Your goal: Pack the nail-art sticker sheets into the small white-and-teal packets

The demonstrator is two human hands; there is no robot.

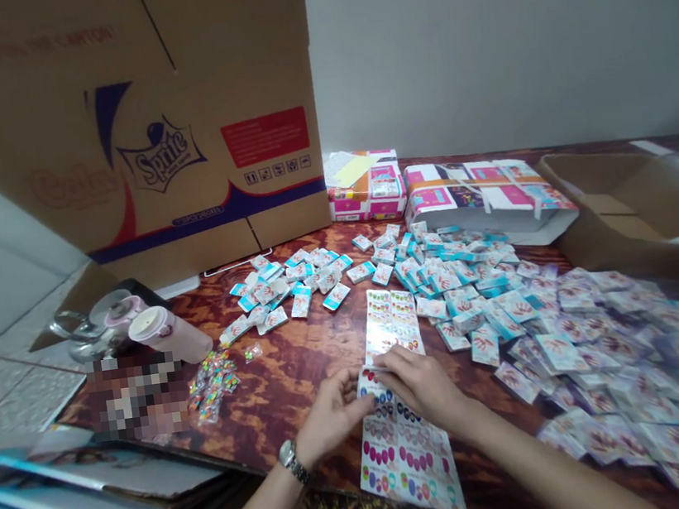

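Note:
A long sheet printed with rows of colourful nail shapes (406,450) lies along the table towards my lap, its near end over the edge. My left hand (332,414), with a watch on the wrist, grips the sheet's left edge between thumb and curled fingers. From the right, my right hand (423,385) reaches across the sheet, its fingertips pinched at the same edge, close to my left fingers. What exactly lies between the right fingertips is partly hidden. Beyond my hands, the far part of the sheet (391,314) catches the light.
Small white and blue boxes (448,278) lie heaped ahead, with flat packets (611,369) spread right. Bagged colourful beads (212,384) and a pink bottle (168,334) are left. Behind stand a Sprite carton (197,81), wrapped parcels (482,194) and an open carton (639,207).

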